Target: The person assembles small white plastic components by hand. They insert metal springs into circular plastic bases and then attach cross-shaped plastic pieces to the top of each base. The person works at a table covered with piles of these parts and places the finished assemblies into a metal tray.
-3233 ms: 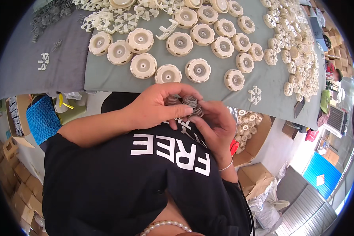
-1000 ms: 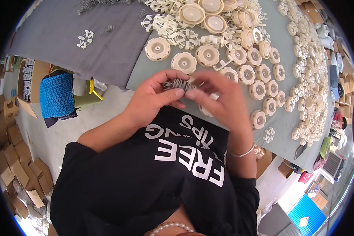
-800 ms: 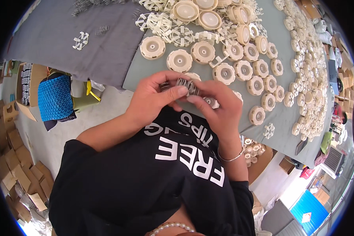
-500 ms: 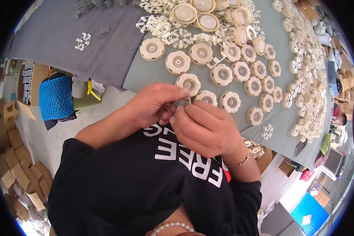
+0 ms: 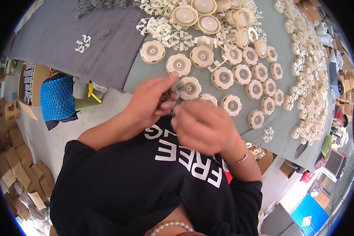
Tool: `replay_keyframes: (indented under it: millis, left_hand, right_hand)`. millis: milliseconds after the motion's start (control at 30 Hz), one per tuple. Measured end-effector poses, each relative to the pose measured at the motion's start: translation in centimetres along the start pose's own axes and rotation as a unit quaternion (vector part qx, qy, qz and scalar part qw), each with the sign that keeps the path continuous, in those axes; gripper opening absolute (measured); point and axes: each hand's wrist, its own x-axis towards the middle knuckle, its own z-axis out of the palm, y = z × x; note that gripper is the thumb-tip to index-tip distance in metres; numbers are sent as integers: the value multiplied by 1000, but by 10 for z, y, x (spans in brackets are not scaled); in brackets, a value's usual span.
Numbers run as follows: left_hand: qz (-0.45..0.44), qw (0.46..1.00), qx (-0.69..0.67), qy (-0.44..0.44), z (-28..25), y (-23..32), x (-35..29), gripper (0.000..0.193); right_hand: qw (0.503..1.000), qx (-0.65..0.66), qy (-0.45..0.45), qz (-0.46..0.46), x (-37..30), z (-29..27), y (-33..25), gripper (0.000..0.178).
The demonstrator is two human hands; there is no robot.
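My left hand (image 5: pixel 147 98) is closed around grey coil springs, in front of my chest at the table's near edge. One coil spring (image 5: pixel 179 87) stands out between its thumb and fingers, and another shows darkly in the palm. My right hand (image 5: pixel 204 124), blurred by motion, is just to the right with its fingers pinched together. Thin wire shows near its fingertips, but what they hold is too smeared to make out. Just beyond my hands sits a round cream plastic cap (image 5: pixel 191 88), one of several laid in loose rows.
White spoked plastic rings (image 5: pixel 181 40) and stacked caps (image 5: pixel 185 15) pile up at the back. Grey springs (image 5: pixel 102 4) heap on the dark cloth at far left, near a lone spoked ring (image 5: pixel 83 43). More caps (image 5: pixel 303 78) cover the right side. A blue cushion (image 5: pixel 57 98) stands left.
My hands have parted slightly; the right has moved a little down from the springs. The spring in my left hand now shows more fully, raised between thumb and fingers.
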Motion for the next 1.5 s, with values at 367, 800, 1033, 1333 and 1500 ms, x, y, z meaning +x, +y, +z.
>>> replay_keyframes:
  millis: [367,800,1033,1333,1500]
  left_hand:
    - [144,987,62,-19,-9,7,2,34]
    - [211,963,168,-6,9,2,-6,24]
    - [19,996,-78,-40,-3,-1,12,38]
    - [110,987,79,-83,7,-8,1,18]
    - [-86,986,54,-130,-19,-1,3,16]
  right_hand:
    - [914,-195,-194,298,3,6,111,26]
    - [888,225,37,400,-9,14,25,27]
    - [947,178,51,263,-11,8,22,27]
    - [780,417,155,440,-28,19,15,31]
    - [878,259,184,358,-6,4,22,37]
